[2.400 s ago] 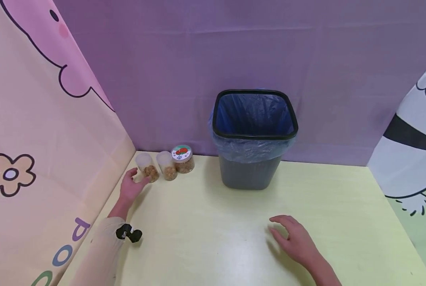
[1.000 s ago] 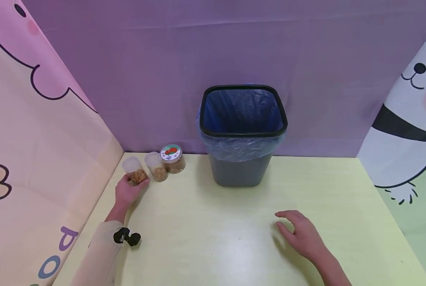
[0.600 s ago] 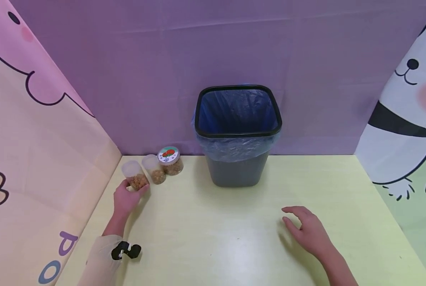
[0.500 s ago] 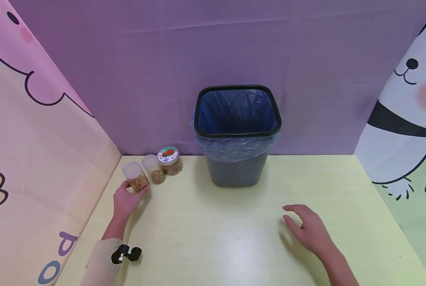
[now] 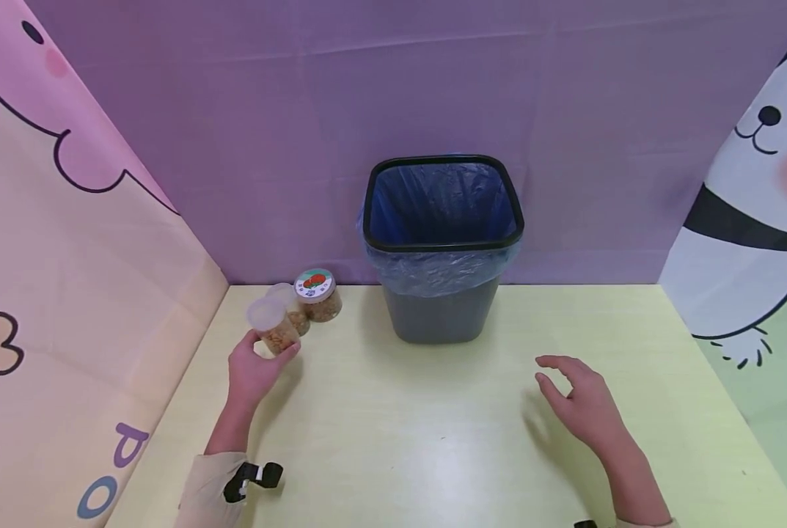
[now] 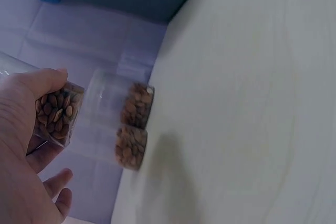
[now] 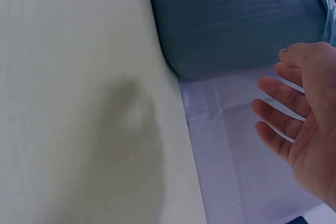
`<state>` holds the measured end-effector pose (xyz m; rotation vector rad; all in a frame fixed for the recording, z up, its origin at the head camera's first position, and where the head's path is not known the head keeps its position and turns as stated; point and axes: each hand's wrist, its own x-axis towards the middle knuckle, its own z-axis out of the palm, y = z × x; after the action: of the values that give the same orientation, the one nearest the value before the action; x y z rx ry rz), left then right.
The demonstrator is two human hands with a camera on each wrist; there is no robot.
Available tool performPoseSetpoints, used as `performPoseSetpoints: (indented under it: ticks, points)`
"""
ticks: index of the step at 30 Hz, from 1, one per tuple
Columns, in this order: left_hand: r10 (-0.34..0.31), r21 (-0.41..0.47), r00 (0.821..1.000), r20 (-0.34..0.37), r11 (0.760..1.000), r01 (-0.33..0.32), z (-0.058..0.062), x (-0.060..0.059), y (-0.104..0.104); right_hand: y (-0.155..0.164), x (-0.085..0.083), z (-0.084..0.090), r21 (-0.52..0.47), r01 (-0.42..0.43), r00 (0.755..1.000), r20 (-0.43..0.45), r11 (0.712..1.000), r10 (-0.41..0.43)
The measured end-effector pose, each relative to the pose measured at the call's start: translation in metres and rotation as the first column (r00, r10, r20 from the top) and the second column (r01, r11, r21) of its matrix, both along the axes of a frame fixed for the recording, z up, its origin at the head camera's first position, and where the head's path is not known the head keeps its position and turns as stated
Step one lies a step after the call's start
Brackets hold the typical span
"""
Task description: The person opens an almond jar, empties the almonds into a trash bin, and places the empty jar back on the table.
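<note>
My left hand (image 5: 256,370) grips a clear plastic jar (image 5: 276,330) with a pale lid, tilted and raised off the table. In the left wrist view, brown almond-like nuts (image 6: 55,109) fill the held jar's lower part, between thumb and fingers. Behind it stand a second clear jar (image 5: 298,321), partly hidden by the held one, and a wider jar (image 5: 320,297) with a red and green picture on its lid. My right hand (image 5: 581,396) hovers over the table's right side, fingers loosely bent and holding nothing.
A grey bin (image 5: 441,315) with a black rim and a blue bag liner stands at the back middle of the pale table (image 5: 393,425). A purple cloth wall (image 5: 287,147) rises right behind it, with printed cloth walls on both sides.
My left hand reached the leftmost jar, took hold of it, and has lifted it and carried it rightward in front of the second jar. My right hand shifted slightly right and forward.
</note>
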<state>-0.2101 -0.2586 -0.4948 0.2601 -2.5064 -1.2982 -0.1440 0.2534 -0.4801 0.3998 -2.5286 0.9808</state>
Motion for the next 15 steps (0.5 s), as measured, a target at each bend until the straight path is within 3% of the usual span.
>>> performPoseSetpoints:
  ticks: [6, 15]
  points:
    - [-0.048, 0.006, 0.998, -0.028, 0.999, 0.048, 0.015, 0.007, 0.017, 0.005, -0.001, 0.003, -0.020, 0.011, 1.000, -0.008, 1.000, -0.012]
    - [-0.133, 0.002, 0.979, -0.157, 0.991, 0.135, 0.033, 0.014, 0.038, 0.001, -0.001, 0.019, 0.020, 0.011, 0.998, -0.061, 1.000, -0.009]
